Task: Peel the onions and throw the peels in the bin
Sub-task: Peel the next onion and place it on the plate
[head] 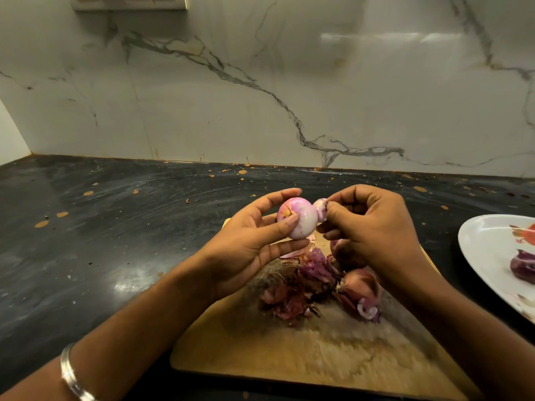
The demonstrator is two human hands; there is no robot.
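My left hand (249, 241) holds a nearly bare pink-white onion (301, 218) above the wooden cutting board (304, 351), thumb across its front. My right hand (367, 224) pinches a strip of pale peel (320, 208) that curls off the onion's right side. Below the hands a heap of purple-brown peels (298, 285) lies on the board. An onion still in its skin (360, 286) sits on the board to the right of the heap, and another (337, 246) shows partly under my right hand.
A white plate (489, 250) at the right edge carries a peeled purple onion (522, 266). The black stone counter (115, 227) is spattered with orange specks. A marble-patterned wall (260, 96) stands behind. No bin is in view.
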